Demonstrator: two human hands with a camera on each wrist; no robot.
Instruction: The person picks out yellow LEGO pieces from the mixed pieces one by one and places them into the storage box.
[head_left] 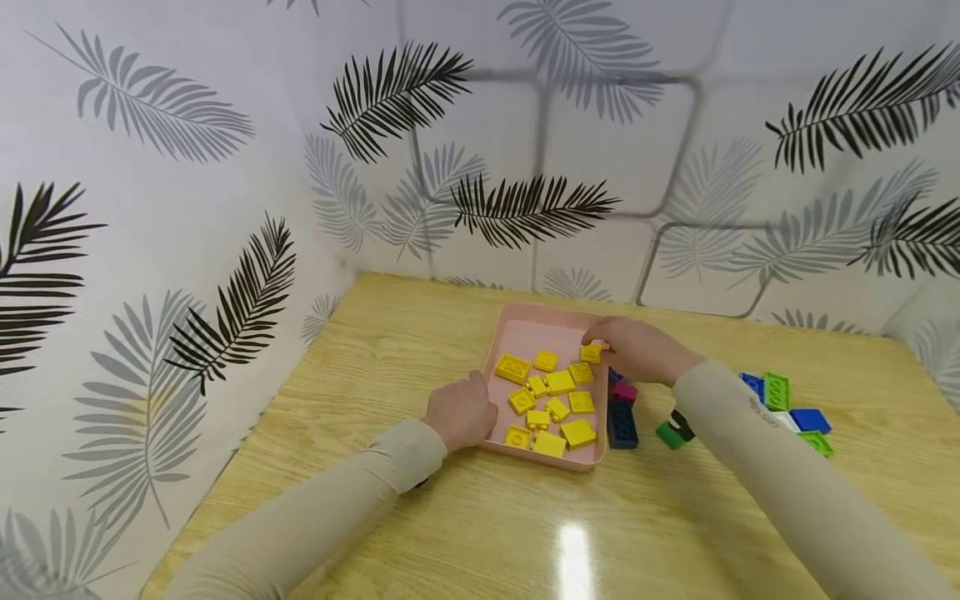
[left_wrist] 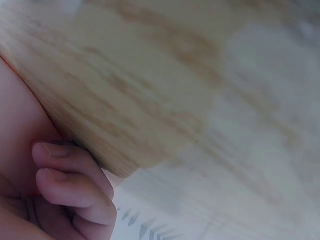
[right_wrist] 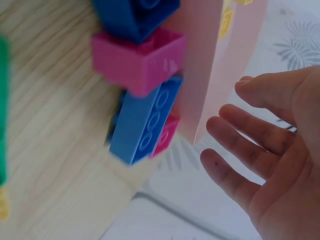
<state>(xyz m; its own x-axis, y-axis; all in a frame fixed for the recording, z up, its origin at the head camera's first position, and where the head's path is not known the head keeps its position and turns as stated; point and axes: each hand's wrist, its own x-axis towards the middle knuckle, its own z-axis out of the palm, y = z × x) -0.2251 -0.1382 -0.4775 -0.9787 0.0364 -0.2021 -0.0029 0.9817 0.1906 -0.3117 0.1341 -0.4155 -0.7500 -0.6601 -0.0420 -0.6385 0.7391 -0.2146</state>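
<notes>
A shallow pink tray (head_left: 551, 315) lies on the table with several yellow toy building bricks (head_left: 558, 382) spread over its floor. My left hand (head_left: 459, 412) grips the tray's left side near the front corner; in the left wrist view its curled fingers (left_wrist: 75, 187) lie against the pink wall. Over the tray's right rim reaches my right hand (head_left: 637, 346), its fingertips right at a yellow brick (head_left: 591, 353). Seen from the right wrist, those fingers (right_wrist: 250, 130) are spread and loosely bent, with no brick between the ones that show.
Against the tray's right outer wall stand a dark blue brick (head_left: 622, 423) and a magenta brick (head_left: 625, 392). A green brick (head_left: 671, 435) lies below my right forearm. Farther right are blue (head_left: 812, 420), lime green (head_left: 777, 390) and white bricks. A leaf-patterned curtain (head_left: 480, 125) borders the table.
</notes>
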